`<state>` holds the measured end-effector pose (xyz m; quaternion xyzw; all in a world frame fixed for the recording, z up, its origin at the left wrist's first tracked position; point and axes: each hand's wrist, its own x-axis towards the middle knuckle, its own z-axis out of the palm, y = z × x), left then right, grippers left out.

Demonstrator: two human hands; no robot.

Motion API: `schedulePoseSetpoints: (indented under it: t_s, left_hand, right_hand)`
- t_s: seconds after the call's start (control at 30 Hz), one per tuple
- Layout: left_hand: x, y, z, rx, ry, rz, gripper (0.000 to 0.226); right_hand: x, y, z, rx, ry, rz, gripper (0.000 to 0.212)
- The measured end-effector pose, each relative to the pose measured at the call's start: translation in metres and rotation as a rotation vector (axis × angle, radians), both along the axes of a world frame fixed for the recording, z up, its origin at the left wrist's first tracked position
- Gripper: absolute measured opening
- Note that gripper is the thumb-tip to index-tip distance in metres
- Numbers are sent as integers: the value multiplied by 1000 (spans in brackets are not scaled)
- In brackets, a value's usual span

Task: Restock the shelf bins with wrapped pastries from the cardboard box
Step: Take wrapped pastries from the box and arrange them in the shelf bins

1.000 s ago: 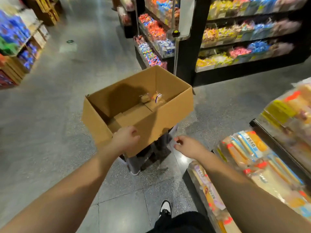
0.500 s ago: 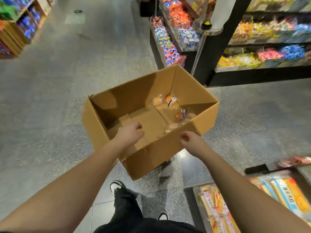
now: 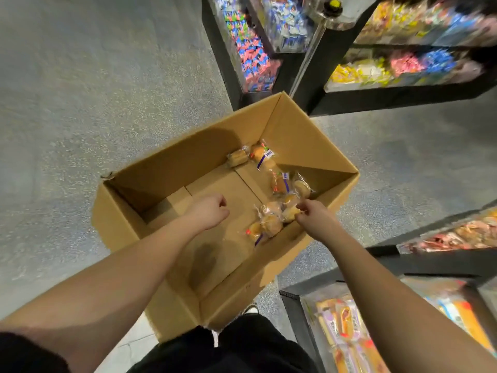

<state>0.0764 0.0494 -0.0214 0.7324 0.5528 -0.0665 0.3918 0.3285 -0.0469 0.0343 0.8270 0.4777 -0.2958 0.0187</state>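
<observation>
Both my arms are down inside the cardboard box (image 3: pixel 304 135), open-topped, sitting on the grey speckled floor (image 3: pixel 94 109) right in front of my legs. My right hand (image 3: pixel 313 214) is at the near right wall of the box, fingers curled and pinching the clear wrapper of one wrapped pastry (image 3: pixel 290 211) in the cluster there. My left hand (image 3: pixel 208 212) hovers over the bare middle of the box bottom, fingers curled loosely inward, holding nothing that I can see, well apart from the wrappers.

The pastries (image 3: pixel 271 222) are small golden buns in clear plastic with blue and red print. 1 group lies bunched along the right wall under my right hand, some overlapping. A few more (image 3: pixel 259 156) lie further off, toward the far corner, with another pair (image 3: pixel 291 184) in between, against the same wall. The left half of the box shows only cardboard flaps.

To my right, low down, a black shelf bin (image 3: pixel 293 313) holds long wrapped bars (image 3: pixel 341 329) in yellow, orange and purple. Above it another black shelf edge (image 3: pixel 430 254) carries reddish packets, blurred. Across the aisle, black shelving (image 3: pixel 403 95) holds candy in clear bins (image 3: pixel 252 55), blue, red, yellow and pink, too blurred to read. My black trousers (image 3: pixel 242 348) fill the bottom edge.
</observation>
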Motion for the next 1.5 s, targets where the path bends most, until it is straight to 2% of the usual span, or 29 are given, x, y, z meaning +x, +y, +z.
schedulePoseSetpoints:
  t_s: [0.13,0.23,0.4,0.53,0.67,0.83,0.93,1.03,1.17,1.27,1.4,1.5]
  left_hand:
    - [17,8,-32,-113,-5,-3,26]
    - [32,15,-57,-186,23,6,26]
    - [60,25,-106,-319,46,86,29]
    - [81,25,-148,-411,60,154,30]
    - [98,24,-183,-474,48,163,29]
    - [115,23,-216,-518,40,105,39]
    - [122,20,-230,-558,38,122,37]
    - [129,17,-240,-585,36,159,38]
    - [134,14,-248,-676,36,175,47]
    - [134,13,-250,-771,24,189,45]
    - [130,9,-251,-814,14,239,46]
    - [124,9,-244,-827,-6,294,46]
  right_hand:
    - [15,32,-16,-163,-47,62,35]
    - [22,59,-40,-318,-20,99,23]
    - [38,101,-116,-509,114,-89,23]
    - [38,118,-149,-623,163,-321,38]
    - [36,125,-177,-736,298,-428,54]
    - [29,127,-196,-827,426,-493,32]
    - [25,126,-208,-896,431,-486,45]
    - [18,123,-223,-902,422,-521,60]
    - [12,120,-235,-873,422,-551,66]
    - [13,118,-242,-881,408,-518,53]
    - [8,116,-248,-785,419,-395,29]
    - [2,120,-238,-805,374,-346,27]
